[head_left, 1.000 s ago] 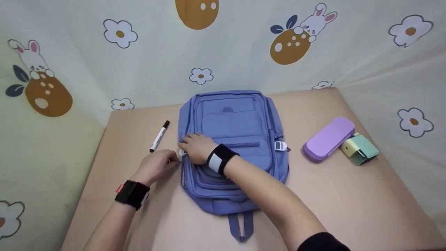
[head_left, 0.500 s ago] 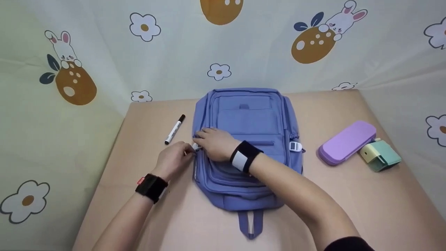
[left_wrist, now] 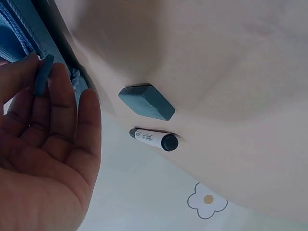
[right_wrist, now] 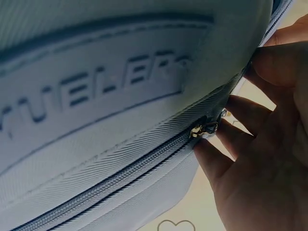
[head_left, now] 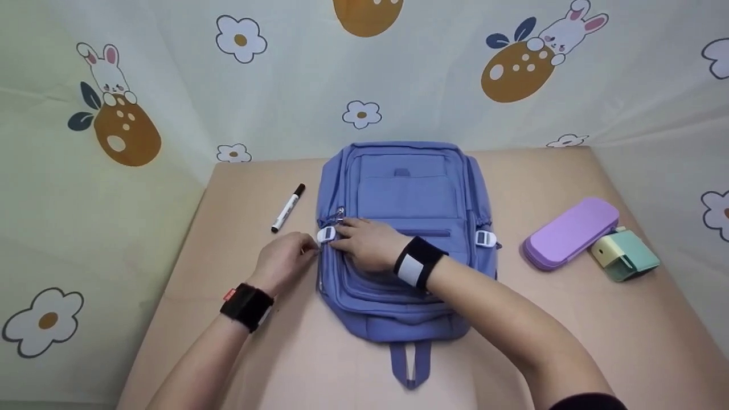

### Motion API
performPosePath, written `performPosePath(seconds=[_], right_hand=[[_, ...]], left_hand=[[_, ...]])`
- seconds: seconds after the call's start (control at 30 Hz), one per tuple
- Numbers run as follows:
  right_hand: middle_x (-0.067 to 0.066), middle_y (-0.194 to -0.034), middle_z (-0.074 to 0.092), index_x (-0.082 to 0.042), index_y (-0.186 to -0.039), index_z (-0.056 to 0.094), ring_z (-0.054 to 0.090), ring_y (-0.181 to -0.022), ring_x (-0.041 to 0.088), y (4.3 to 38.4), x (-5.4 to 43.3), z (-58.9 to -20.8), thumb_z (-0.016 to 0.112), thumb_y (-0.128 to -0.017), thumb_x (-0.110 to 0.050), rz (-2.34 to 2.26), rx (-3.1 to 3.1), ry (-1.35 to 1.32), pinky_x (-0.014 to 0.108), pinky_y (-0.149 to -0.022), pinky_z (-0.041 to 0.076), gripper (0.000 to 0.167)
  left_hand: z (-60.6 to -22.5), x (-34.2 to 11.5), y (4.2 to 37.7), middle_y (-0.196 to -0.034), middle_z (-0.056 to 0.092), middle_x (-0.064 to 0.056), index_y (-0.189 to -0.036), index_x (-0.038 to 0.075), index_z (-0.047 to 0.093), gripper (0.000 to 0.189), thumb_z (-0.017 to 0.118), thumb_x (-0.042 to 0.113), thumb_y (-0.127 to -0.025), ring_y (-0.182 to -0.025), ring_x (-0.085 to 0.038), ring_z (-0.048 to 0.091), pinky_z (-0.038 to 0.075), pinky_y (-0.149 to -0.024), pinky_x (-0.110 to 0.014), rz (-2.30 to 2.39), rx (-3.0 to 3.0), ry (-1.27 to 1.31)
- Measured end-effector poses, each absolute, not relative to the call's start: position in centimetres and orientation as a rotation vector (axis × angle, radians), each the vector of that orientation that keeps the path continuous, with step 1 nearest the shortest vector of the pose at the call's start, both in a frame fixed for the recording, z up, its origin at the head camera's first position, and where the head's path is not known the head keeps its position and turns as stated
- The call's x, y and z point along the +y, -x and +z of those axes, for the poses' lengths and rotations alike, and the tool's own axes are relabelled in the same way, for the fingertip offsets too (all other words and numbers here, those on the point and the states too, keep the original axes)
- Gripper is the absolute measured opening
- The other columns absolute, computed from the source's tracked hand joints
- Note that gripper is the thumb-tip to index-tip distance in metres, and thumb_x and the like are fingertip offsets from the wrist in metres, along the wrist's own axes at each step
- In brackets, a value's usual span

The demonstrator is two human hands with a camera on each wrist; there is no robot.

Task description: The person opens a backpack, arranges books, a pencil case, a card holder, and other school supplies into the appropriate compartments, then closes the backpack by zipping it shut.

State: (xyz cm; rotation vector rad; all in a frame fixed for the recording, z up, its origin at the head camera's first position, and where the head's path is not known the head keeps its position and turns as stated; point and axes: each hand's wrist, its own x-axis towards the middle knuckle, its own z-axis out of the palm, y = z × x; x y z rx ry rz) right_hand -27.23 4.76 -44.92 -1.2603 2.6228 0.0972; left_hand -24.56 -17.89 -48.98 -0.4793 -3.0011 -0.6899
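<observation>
A blue backpack (head_left: 404, 196) lies on the table, its handle loop toward the wearer. At its left edge my left hand (head_left: 285, 259) pinches a short, flat blue strip (left_wrist: 44, 75) between thumb and fingers; whether that is a strap end or a zipper pull I cannot tell. My right hand (head_left: 373, 245) rests on the backpack's left side, fingers extended. Beside its fingertips are a white buckle (head_left: 326, 234) and a metal zipper slider (right_wrist: 197, 130). Close by the left hand, in the left wrist view, lie a teal block (left_wrist: 149, 102) and a marker (left_wrist: 151, 138).
To the right are a purple case (head_left: 572, 233) and a small green and cream box (head_left: 626, 253) touching it. A second white buckle (head_left: 484, 238) sits on the backpack's right side. Patterned fabric (head_left: 296, 80) hangs behind the table (head_left: 188, 250).
The right hand has drawn back to the right, uncovering the white buckle and a metal zipper pull. The left hand stays at the backpack's left edge. The whole head view has shifted.
</observation>
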Motion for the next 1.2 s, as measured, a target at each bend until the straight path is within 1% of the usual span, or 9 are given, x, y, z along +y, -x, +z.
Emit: performPosePath(seconds=[0.17,0.4,0.6,0.7,0.83,1.03,1.13,1.2], right_hand=[[0.009,-0.166,0.030,-0.023,-0.156,0.045,0.021,-0.154,0.032,27.2,4.6,-44.8,0.041,-0.108,-0.023,0.111,2.609,1.241,0.045,-0.123,0.020,0.048],[0.008,-0.166,0.028,-0.024,-0.156,0.045,0.019,-0.154,0.032,27.2,4.5,-45.1,0.040,-0.108,-0.022,0.107,2.609,1.214,0.045,-0.123,0.019,0.048],[0.008,-0.166,0.028,-0.024,-0.156,0.045,0.019,-0.154,0.033,27.1,4.4,-45.2,0.039,-0.108,-0.022,0.102,2.607,1.215,0.046,-0.124,0.018,0.048],[0.008,-0.166,0.029,-0.024,-0.155,0.046,0.019,-0.154,0.033,27.0,4.4,-45.1,0.039,-0.109,-0.022,0.108,2.609,1.218,0.046,-0.124,0.018,0.047],[0.008,-0.166,0.029,-0.025,-0.155,0.045,0.019,-0.154,0.033,26.9,4.4,-44.9,0.039,-0.108,-0.022,0.119,2.613,1.209,0.047,-0.123,0.019,0.048],[0.008,-0.166,0.029,-0.024,-0.156,0.044,0.019,-0.154,0.032,26.9,4.4,-44.8,0.038,-0.109,-0.022,0.138,2.614,1.210,0.048,-0.123,0.019,0.048],[0.008,-0.165,0.031,-0.023,-0.155,0.046,0.022,-0.153,0.032,26.7,4.6,-44.5,0.040,-0.108,-0.022,0.147,2.627,1.242,0.048,-0.123,0.021,0.048],[0.008,-0.163,0.035,-0.021,-0.153,0.049,0.027,-0.152,0.031,26.4,4.9,-44.1,0.043,-0.107,-0.023,0.140,2.644,1.291,0.049,-0.122,0.023,0.046]], left_hand=[[-48.7,-17.9,24.2,-0.094,0.072,-0.002,-0.096,0.012,0.075,0.004,0.073,0.014,-0.093,-0.086,-0.023,0.068,0.055,-0.077,-0.043,-0.654,-3.018,0.488],[-48.0,-17.8,22.9,-0.089,0.071,0.000,-0.093,0.012,0.076,0.005,0.078,0.017,-0.090,-0.083,-0.021,0.067,0.056,-0.073,-0.042,-0.562,-3.053,0.513],[-47.1,-17.6,20.8,-0.081,0.069,0.003,-0.087,0.014,0.076,0.002,0.077,0.014,-0.089,-0.073,-0.017,0.064,0.055,-0.066,-0.038,-0.499,-3.085,0.591],[-46.6,-17.4,19.6,-0.077,0.067,0.005,-0.083,0.016,0.076,0.007,0.078,0.011,-0.087,-0.068,-0.014,0.061,0.053,-0.062,-0.037,-0.510,-3.103,0.648],[-46.3,-17.1,18.6,-0.073,0.064,0.007,-0.080,0.017,0.074,0.010,0.078,0.011,-0.087,-0.063,-0.011,0.056,0.051,-0.058,-0.035,-0.536,-3.115,0.723],[-46.6,-16.9,18.2,-0.072,0.060,0.009,-0.077,0.019,0.072,0.013,0.074,0.011,-0.087,-0.063,-0.011,0.052,0.049,-0.058,-0.035,-0.551,-3.133,0.662],[-46.8,-17.0,18.1,-0.074,0.062,0.010,-0.078,0.020,0.072,0.013,0.073,0.010,-0.086,-0.065,-0.011,0.056,0.051,-0.060,-0.035,-0.571,-3.130,0.635],[-46.9,-17.1,18.1,-0.076,0.065,0.009,-0.080,0.020,0.074,0.011,0.074,0.011,-0.086,-0.068,-0.012,0.060,0.053,-0.063,-0.036,-0.592,-3.122,0.633]])
